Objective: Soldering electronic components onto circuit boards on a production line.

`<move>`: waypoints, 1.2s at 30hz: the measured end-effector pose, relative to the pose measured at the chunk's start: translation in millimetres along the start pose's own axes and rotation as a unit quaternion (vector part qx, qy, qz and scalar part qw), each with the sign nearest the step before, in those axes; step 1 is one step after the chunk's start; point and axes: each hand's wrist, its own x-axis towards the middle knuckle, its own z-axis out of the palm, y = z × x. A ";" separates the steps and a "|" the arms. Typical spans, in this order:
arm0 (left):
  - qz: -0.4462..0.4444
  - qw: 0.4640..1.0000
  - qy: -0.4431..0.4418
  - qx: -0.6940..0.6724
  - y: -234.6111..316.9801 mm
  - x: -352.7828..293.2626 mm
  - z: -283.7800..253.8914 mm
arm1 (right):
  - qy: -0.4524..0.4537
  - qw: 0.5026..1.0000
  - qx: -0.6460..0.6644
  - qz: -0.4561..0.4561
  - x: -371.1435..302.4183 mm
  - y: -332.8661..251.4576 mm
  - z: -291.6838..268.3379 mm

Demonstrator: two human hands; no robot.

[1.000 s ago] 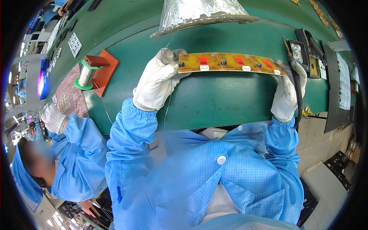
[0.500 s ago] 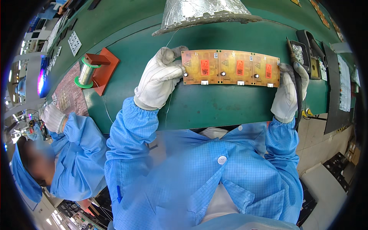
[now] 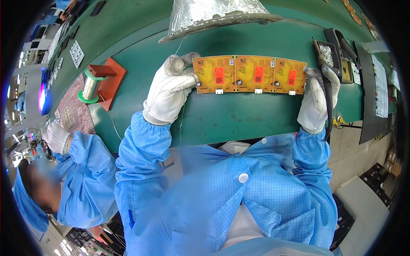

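A long, slightly curved yellow-brown circuit board [image 3: 247,81] is held up over the green bench, with red labels, small round parts and white connectors along its lower edge. My left hand [image 3: 170,87], in a white glove, is closed on its left end. A thin solder wire [image 3: 182,121] also runs through that hand, showing above and below it. My right hand [image 3: 315,98], gloved too, pinches the board's right end with the fingers. Against the same hand lies a soldering iron [image 3: 318,53], its tip pointing up and its black cable hanging past the wrist.
A foil-covered hood [image 3: 218,15] hangs beyond the board. Left stands a solder spool [image 3: 90,87] on a red-brown stand [image 3: 114,85]. At right is an iron holder with a tray of metal shavings [image 3: 326,55]. A co-worker's gloved hand [image 3: 57,137] is at far left.
The board has tilted a little, and its surface now looks deeper yellow with less glare. Both hands keep their hold. The whole view has shifted slightly.
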 end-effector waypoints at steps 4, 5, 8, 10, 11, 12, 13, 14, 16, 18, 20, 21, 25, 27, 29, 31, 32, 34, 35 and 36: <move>-0.006 1.000 0.008 0.000 -1.2 1.2 -4.2 | -0.010 1.000 -0.015 -0.002 0.3 -0.3 -1.9; -0.002 1.000 0.000 0.008 -1.2 1.7 -5.3 | -0.009 1.000 -0.015 -0.002 0.5 -0.1 -2.4; 0.003 1.000 0.004 0.024 -2.1 2.1 -7.1 | -0.020 1.000 -0.013 -0.008 0.4 0.3 -3.1; 0.003 0.999 0.016 0.031 -2.4 1.4 -6.9 | -0.033 0.999 -0.011 -0.030 -0.5 0.5 -2.1; 0.002 0.999 0.027 0.021 -2.5 1.0 -6.3 | -0.034 0.999 -0.010 -0.030 -1.5 0.5 -1.2; 0.009 1.000 0.030 0.003 -2.4 0.8 -5.6 | -0.038 0.999 -0.003 -0.039 -2.6 0.4 -0.3; 0.001 0.999 0.039 0.010 -2.3 0.9 -4.5 | -0.041 0.998 0.005 -0.048 -3.5 0.6 0.9; -0.004 0.998 0.052 -0.019 -2.1 1.1 -3.3 | -0.042 0.998 0.006 -0.048 -4.4 0.7 2.0; -0.011 0.997 0.064 -0.047 -0.9 2.4 -0.8 | -0.041 0.997 -0.038 -0.047 -5.5 0.9 3.8; -0.013 0.992 0.110 -0.054 0.6 4.3 1.3 | -0.052 0.998 -0.014 -0.043 -5.2 0.9 4.0; -0.020 0.993 0.090 -0.070 1.7 1.7 3.4 | -0.059 0.997 -0.013 -0.057 -4.5 0.2 2.8; -0.027 0.993 0.086 -0.081 1.8 1.0 4.2 | -0.064 0.996 -0.020 -0.058 -4.7 -0.1 2.1; -0.026 0.992 0.083 -0.091 1.0 0.5 4.6 | -0.065 0.997 -0.010 -0.037 -4.2 -1.0 -1.2; -0.025 0.995 0.069 -0.071 1.0 0.9 4.0 | -0.073 0.996 -0.013 -0.045 -3.7 -1.0 -2.2; -0.025 0.995 0.060 -0.069 1.1 0.8 3.8 | -0.071 0.996 -0.016 -0.045 -3.3 -1.2 -2.8; -0.025 0.996 0.055 -0.066 0.7 0.5 4.1 | -0.072 0.996 -0.021 -0.042 -3.2 -2.2 -2.8; -0.023 0.996 0.059 -0.060 0.2 0.5 4.4 | -0.065 0.997 -0.023 -0.042 -3.5 -2.8 -2.5; -0.022 0.996 0.064 -0.054 -1.0 0.8 4.5 | -0.065 0.996 -0.037 -0.039 -3.9 -5.0 -2.0; -0.029 0.996 0.063 -0.062 -1.5 1.0 4.3 | -0.055 0.996 -0.051 -0.037 -4.4 -5.8 -1.2; -0.026 0.996 0.048 -0.072 -1.2 1.0 3.6 | -0.051 0.997 -0.047 -0.020 -4.9 -6.8 -0.1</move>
